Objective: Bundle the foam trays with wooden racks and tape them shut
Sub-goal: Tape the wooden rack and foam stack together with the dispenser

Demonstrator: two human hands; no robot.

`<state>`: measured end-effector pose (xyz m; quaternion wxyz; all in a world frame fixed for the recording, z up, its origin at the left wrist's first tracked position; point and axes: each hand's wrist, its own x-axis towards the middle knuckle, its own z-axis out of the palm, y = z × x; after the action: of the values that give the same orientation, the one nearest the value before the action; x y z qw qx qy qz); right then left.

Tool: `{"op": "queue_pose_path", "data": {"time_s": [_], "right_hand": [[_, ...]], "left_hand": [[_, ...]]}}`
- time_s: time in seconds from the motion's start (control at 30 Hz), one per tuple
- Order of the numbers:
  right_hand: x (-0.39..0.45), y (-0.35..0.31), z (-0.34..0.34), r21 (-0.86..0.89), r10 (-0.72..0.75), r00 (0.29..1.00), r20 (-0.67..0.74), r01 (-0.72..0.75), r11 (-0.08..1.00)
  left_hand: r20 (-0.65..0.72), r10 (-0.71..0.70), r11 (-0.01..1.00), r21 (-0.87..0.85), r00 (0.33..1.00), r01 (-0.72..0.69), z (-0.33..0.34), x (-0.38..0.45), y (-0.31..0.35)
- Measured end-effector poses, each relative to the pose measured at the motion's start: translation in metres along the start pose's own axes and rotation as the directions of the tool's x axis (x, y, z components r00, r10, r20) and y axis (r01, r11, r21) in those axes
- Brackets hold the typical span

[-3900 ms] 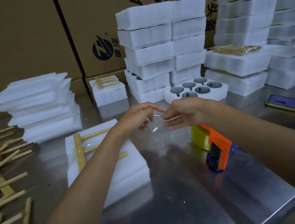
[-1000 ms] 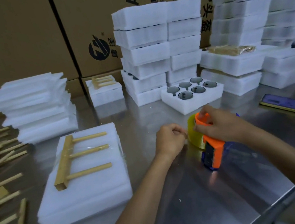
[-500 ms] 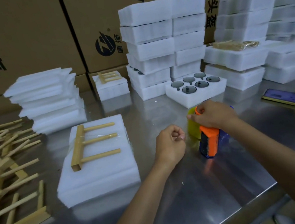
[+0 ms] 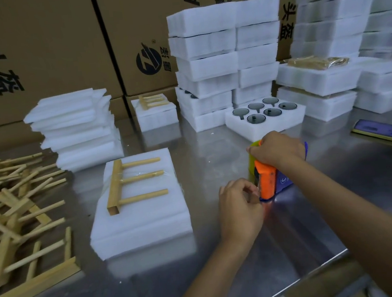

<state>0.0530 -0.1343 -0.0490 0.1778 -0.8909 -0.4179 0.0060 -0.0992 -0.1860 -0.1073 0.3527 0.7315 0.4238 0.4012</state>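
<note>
The left hand [image 4: 239,207] sits nearest, at about 5 o'clock on the steel table [image 4: 205,281], its fingers curled with thumb and forefinger pinched together right at the front edge of the orange tape dispenser [image 4: 266,181]; whether tape lies between them cannot be told. Just beyond, the right hand [image 4: 277,150] curls over the top of the dispenser and grips it, covering most of the yellowish tape roll [image 4: 251,159]. At 9 o'clock from the hands lies the foam tray bundle [image 4: 141,210], a wooden rack [image 4: 130,184] flat on top under a clear strip of tape. Farther toward 9 o'clock, loose wooden racks [image 4: 14,213] lie heaped. At 1 o'clock an open foam tray [image 4: 266,118] shows six dark round pieces. A dark flat device [image 4: 388,132] rests at 3 o'clock. Behind stand foam sheets [image 4: 77,127], a small bundle [image 4: 155,114] and tall foam stacks [image 4: 226,59]. Cardboard cartons [image 4: 43,43] at 12 o'clock carry Chinese characters, a round logo and the letters "AH".
</note>
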Motion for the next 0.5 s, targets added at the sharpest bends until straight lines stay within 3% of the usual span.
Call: {"op": "queue_pose_path", "data": {"time_s": [0.1,0.2,0.37,0.5], "right_hand": [[0.000,-0.001,0.001,-0.007,0.005,1.000,-0.012,-0.006,1.000],[0.000,0.000,0.002,-0.010,0.008,1.000,-0.027,-0.008,1.000],[-0.001,-0.001,0.002,-0.015,0.004,0.999,-0.050,-0.005,1.000],[-0.003,-0.001,0.002,0.010,-0.003,0.998,-0.059,0.003,1.000]], "left_hand": [[-0.013,-0.107,0.991,-0.087,0.994,0.106,0.001,-0.009,0.008],[0.061,-0.076,0.985,-0.151,0.995,0.085,0.003,-0.022,0.015],[0.156,0.014,0.991,0.130,0.988,-0.034,0.004,-0.035,0.022],[0.220,0.051,0.982,0.167,0.974,-0.089,0.002,-0.045,0.034]]}}
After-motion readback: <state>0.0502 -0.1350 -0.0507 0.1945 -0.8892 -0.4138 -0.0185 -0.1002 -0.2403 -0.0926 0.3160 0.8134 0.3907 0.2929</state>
